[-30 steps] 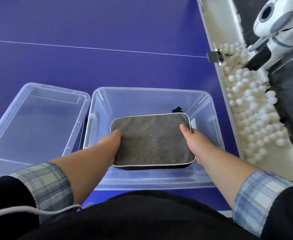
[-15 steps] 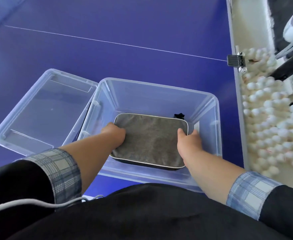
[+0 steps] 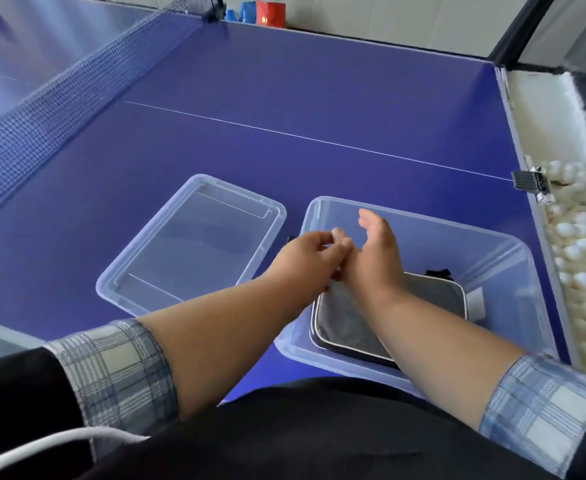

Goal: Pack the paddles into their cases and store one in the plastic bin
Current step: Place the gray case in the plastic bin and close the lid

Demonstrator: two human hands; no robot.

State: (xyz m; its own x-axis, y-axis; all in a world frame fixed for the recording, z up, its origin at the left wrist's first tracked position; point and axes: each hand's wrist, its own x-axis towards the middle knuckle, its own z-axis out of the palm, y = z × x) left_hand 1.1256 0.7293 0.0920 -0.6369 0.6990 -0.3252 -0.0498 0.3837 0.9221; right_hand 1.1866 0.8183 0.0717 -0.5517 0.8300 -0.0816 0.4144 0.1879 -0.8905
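Lifting clear, both hands have let go of the case (image 3: 433, 296) and meet above the bin (image 3: 457, 251): left hand (image 3: 305, 258) loosely curled, empty, touching my relaxed right hand (image 3: 374, 258). I see the case lying flat in the bin under my right wrist.

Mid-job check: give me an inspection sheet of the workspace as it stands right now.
Surface: blue table-tennis table, net across the far left.
Job's things: grey paddle case lies flat inside the clear plastic bin; bin lid lies on the table beside the bin, not on it. Second case: nothing seen.
Clutter: metal clip on the table's right edge.
Hands: left hand and right hand are above the bin, holding nothing.
Cables: white cable at the person's front, bottom left.
Surroundings: white balls heaped beside the table's right edge; red box far off.
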